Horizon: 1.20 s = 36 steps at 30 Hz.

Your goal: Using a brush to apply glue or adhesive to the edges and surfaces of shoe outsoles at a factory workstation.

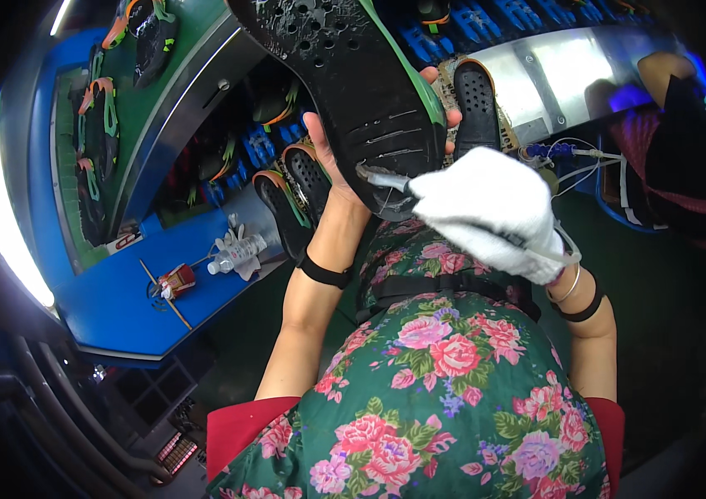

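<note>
A large black shoe sole with green side edges rises in front of me, its underside wet and glossy in places and dotted with small round holes. My bare left hand is wrapped round it from behind; a thumb shows at the left edge and fingertips at the right. A white knitted glove covers my right hand, which is closed on a small brush. The brush's tip touches the near end of the sole. A thin clear tube runs along the glove at the wrist.
Black-and-orange soles stand beyond my hands, more to the left. A blue table bears a plastic bottle and a small red box. Soles lie on a green belt. A person is at the right.
</note>
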Motion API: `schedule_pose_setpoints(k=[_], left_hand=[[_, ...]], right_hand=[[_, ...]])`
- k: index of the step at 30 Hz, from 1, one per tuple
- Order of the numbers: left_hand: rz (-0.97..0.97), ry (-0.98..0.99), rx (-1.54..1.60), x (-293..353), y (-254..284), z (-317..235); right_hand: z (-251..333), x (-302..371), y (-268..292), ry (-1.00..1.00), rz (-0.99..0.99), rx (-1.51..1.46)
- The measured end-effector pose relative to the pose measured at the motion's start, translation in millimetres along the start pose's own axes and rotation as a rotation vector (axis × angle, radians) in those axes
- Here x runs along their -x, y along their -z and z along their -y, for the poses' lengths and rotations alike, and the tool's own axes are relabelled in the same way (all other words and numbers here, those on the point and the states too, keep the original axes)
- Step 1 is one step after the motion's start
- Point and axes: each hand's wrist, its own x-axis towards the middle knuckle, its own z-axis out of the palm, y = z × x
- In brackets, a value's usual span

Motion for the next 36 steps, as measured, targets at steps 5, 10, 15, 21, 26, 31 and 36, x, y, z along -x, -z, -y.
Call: schedule_pose_setpoints(k=[5, 10, 15, 21, 26, 31, 36], left_hand=[[0.063, 0.08, 0.009, -1, 3, -4], [0.043, 0.135, 0.015, 1, 11, -6], [0.014, 0.272, 0.062, -5, 4, -16], [-0.266, 0.241, -0.105, 9, 20, -28], [-0.277, 0.335, 0.12, -1, 1, -42], [-0.246, 0.356, 0.048, -1, 7, -45], [-0.273, 0.356, 0.021, -4, 5, -46]], right_hand=[[14, 4, -3, -0.074, 0.146, -0.226], [6, -5, 8, -0.142, 0.029, -0.187], [9, 7, -3, 0.123, 0.125, 0.103], [14, 0, 8, -0.023, 0.188, -0.291], [11, 2, 14, 0.107, 0.242, 0.115], [18, 5, 10, 0.031, 0.259, -0.089], [17, -7, 11, -0.113, 0.094, -0.052]])
